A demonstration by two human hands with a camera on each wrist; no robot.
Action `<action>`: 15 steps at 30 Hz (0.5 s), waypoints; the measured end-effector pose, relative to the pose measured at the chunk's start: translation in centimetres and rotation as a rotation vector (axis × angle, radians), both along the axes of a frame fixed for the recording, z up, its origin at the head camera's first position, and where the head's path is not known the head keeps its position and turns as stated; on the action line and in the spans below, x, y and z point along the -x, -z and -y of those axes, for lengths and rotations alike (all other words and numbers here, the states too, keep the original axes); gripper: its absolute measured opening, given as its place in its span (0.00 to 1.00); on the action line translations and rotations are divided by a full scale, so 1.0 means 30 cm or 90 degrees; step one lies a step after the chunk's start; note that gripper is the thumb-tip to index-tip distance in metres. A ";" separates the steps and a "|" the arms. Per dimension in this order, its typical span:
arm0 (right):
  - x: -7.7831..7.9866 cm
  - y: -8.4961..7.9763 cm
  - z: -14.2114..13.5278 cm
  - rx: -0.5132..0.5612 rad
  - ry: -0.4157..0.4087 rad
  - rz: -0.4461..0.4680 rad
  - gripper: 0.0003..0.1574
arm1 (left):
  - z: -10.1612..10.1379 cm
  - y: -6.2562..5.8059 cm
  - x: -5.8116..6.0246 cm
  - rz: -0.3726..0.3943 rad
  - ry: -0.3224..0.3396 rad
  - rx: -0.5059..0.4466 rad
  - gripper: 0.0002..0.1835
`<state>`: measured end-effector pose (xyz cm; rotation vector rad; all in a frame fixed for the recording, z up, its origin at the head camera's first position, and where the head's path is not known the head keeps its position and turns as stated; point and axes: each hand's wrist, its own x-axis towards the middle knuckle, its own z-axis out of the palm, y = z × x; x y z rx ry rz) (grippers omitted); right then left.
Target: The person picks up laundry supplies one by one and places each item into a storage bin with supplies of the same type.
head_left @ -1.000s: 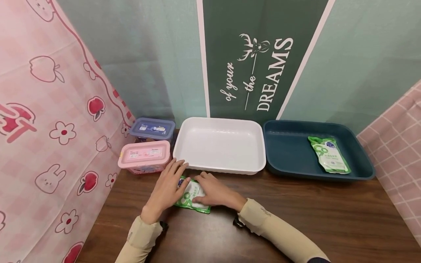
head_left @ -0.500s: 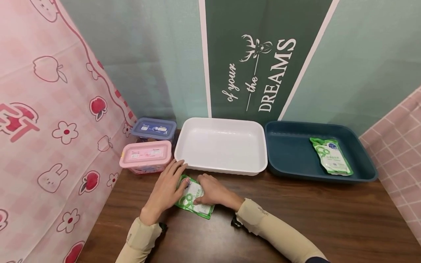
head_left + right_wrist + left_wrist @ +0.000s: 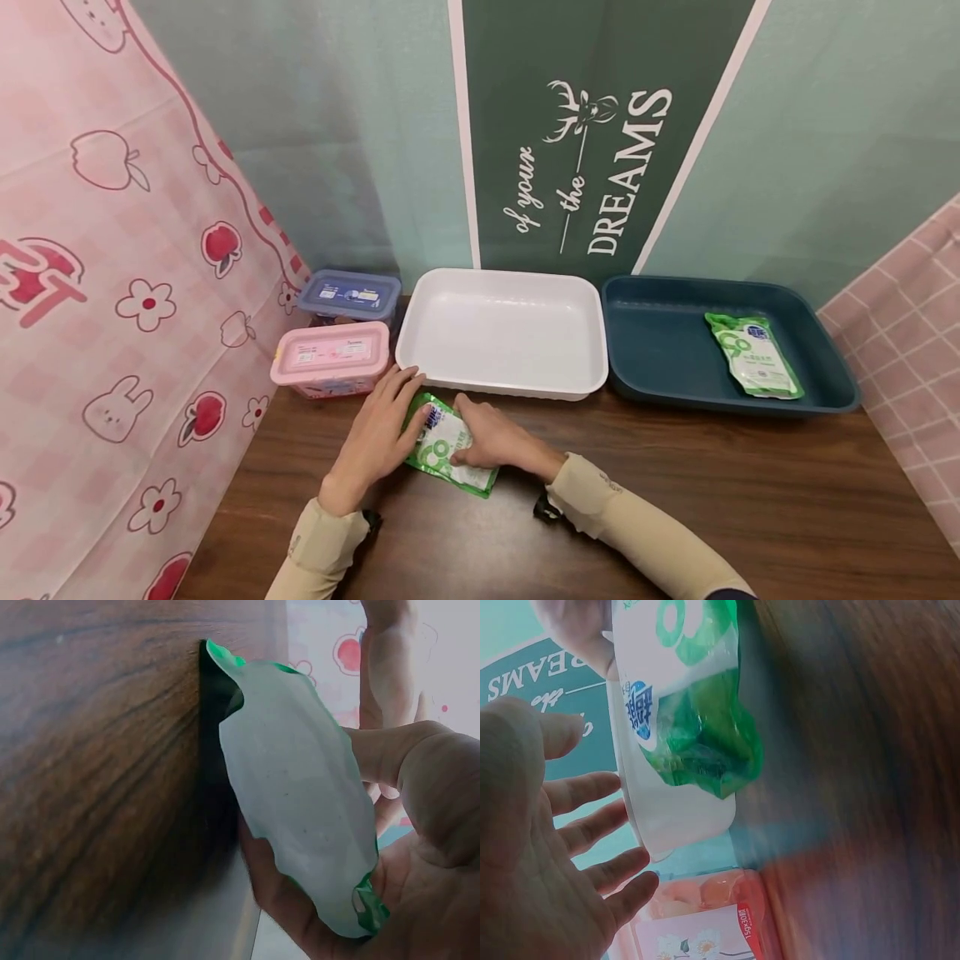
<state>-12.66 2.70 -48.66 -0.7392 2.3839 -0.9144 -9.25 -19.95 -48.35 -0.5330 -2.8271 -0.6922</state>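
My right hand [image 3: 491, 435] grips a green-and-white plastic packet [image 3: 442, 454] by its right side, in front of the white tray [image 3: 510, 333]. The right wrist view shows the thumb on one face of the packet [image 3: 292, 787] and fingers curled beneath its edge. Beside the packet's left edge is my left hand [image 3: 375, 433], fingers stretched toward the tray's front left corner. In the left wrist view these fingers [image 3: 592, 795] are straight and spread, apart from the packet [image 3: 682, 675]. A similar packet [image 3: 753, 354] lies in the dark blue tray [image 3: 652, 342].
Left of the white tray stand a pink-lidded box [image 3: 330, 354] and, behind it, a blue-lidded box [image 3: 348, 293]. Both trays stand side by side on the wooden table [image 3: 675, 475], against a green curtain [image 3: 360, 167]. A pink patterned cloth [image 3: 165, 358] hangs at left.
The packet has shifted a little to the right and turned slightly, with my right hand moving along with it. My left hand has stayed nearly in place.
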 end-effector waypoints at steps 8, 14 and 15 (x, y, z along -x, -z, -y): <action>-0.010 -0.002 -0.021 0.053 -0.016 0.048 0.27 | 0.004 -0.002 -0.004 -0.002 -0.003 -0.002 0.30; -0.026 -0.010 -0.038 0.079 -0.026 0.070 0.23 | 0.001 -0.007 0.002 -0.010 0.002 0.000 0.28; -0.027 -0.012 -0.040 0.084 -0.026 0.075 0.23 | 0.001 -0.008 0.002 -0.010 0.002 -0.001 0.28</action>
